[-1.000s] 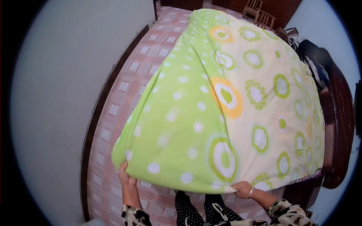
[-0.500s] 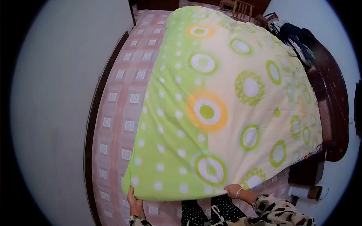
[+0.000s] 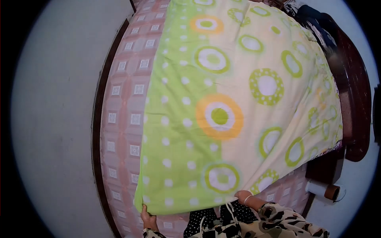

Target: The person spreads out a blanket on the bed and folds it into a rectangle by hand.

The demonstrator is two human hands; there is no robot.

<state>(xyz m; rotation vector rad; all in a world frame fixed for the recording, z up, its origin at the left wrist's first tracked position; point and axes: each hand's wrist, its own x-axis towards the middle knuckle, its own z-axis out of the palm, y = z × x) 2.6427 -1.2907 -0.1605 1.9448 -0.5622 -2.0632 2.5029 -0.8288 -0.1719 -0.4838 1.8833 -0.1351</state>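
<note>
A large green and cream blanket (image 3: 238, 91) with white dots and ring patterns spreads over the bed. My left hand (image 3: 149, 219) grips its near left corner, fingers wrapped round the green edge. Farther right, my right hand (image 3: 245, 196), with a bangle at the wrist, pinches the near edge where the cloth is cream. Between my hands the edge hangs almost straight, just in front of my dotted trousers (image 3: 202, 222). Soft folds run from my right hand up toward the right side of the blanket.
A dark wooden headboard (image 3: 355, 95) stands along the right, with dark clothes (image 3: 317, 23) heaped at its far end. Pink tiled floor (image 3: 123, 131) lies between the blanket and the left wall (image 3: 55, 119). A brown and white roll-like object (image 3: 331, 192) is at lower right.
The green part has flattened, its long diagonal fold gone, and its left edge lies straighter. Both hands, still holding the blanket, have moved lower in view; the left has also shifted right.
</note>
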